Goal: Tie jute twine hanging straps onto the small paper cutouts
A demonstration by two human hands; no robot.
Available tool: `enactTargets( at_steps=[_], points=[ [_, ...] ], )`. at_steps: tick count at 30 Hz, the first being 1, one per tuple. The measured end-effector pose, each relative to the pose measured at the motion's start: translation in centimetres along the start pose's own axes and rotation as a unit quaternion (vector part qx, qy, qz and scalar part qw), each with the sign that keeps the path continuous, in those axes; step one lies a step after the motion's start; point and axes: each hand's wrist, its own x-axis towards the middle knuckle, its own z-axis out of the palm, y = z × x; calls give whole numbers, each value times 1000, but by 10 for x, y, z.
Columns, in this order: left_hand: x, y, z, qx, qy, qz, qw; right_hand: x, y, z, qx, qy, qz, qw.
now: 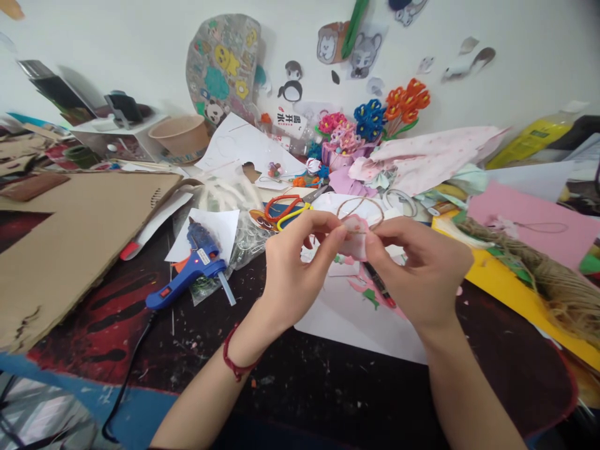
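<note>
My left hand (295, 275) pinches the left edge of a small white piece with a pink border (355, 242) between thumb and fingertips. On its right edge, the thumb and fingers of my right hand (417, 272) are closed too. Thin brown twine (360, 199) runs across the piece and loops up above it; the fingers partly hide both. Below lies a white sheet of paper (356, 322) with pink and green scraps and a dark marker (379, 284). Scissors with orange and yellow handles (294, 215) rest just beyond my left hand.
A blue glue gun (194, 270) lies at the left, its cord running off the table's front edge. Cardboard (79, 244) covers the far left. At the right are a twine bundle (553, 284) and pink paper (534, 219). Pipe-cleaner flowers (370, 119) stand at the back.
</note>
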Motion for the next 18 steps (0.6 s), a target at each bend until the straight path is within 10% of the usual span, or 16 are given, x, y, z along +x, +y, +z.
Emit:
enactTargets(
  at_steps=[7,18],
  points=[
    [-1,-12,5,261,49,215,940,0,-5,0,-56,-7,-33,998],
    [0,-7,4,184,3,162,970,4,2,4,50,-64,106,991]
  ],
)
